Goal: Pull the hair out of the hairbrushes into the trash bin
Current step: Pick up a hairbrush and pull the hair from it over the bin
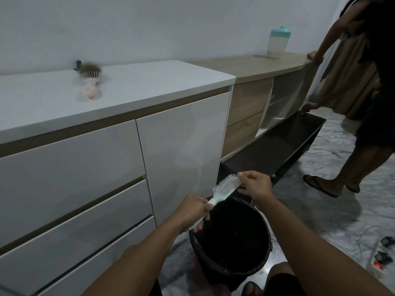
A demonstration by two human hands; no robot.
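Lower centre: left hand [193, 210] grips pale-green plastic hairbrush [224, 190] handle, right hand [255, 184] pinches its tip, above black round trash bin [263, 261].

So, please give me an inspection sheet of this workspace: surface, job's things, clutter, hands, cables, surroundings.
Surface: white cabinet top, bearing a pink hairbrush full of brown hair.
Job's things: mint hairbrush held over black trash bin.
Clutter: teal-lidded jar on wooden shelf top.
Hands: left hand grips the handle; right hand pinches the brush head.
Cables: power strip, wires on floor.
Surroundings: another person standing at right.
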